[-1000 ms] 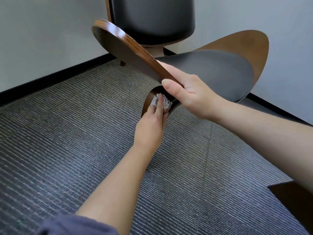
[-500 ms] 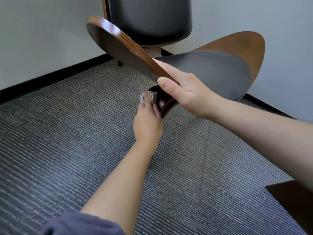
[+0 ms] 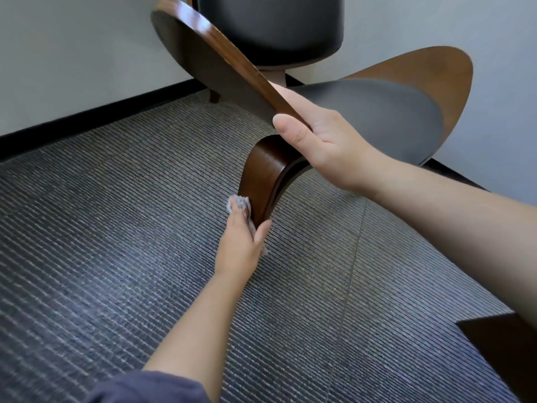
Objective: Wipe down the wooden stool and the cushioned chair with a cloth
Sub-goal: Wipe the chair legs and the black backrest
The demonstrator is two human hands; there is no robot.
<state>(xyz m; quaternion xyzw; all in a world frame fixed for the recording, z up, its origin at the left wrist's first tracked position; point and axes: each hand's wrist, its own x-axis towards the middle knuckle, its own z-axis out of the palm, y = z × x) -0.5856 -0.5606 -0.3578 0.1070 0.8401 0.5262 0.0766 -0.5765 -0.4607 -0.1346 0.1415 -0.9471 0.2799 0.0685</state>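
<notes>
Person is wearing a dark slate-blue sleeve (image 3: 151, 386) on the left arm: soft matte fabric, one plain colour, bunching in loose rounded folds at the bottom edge of the view, hem sitting high up the arm. Left forearm (image 3: 200, 318) is showing bare from that hem down to the wrist. Left hand (image 3: 241, 245) is going bare, knuckles and back of hand in view. Right forearm (image 3: 436, 216) is running bare right to the frame edge. Right hand (image 3: 325, 146) is going bare as well; its thumb (image 3: 286, 130) is showing a short, rounded, plain nail.
</notes>
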